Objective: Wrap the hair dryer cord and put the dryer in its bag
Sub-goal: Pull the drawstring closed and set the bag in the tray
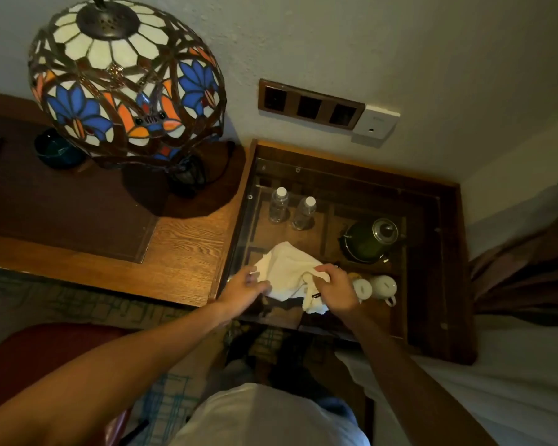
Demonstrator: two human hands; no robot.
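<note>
Upper left of frame: stained-glass lamp on the wooden desk; centre-right, the glass-topped side table with two water bottles, a kettle and two white cups under the glass. Your white bag lies on the glass at lower centre, your left hand gripping its left edge and your right hand pinching the gathered cloth at its right side. The dryer is probably inside, only a dark bit pokes out below the bag, too dim to confirm.
</note>
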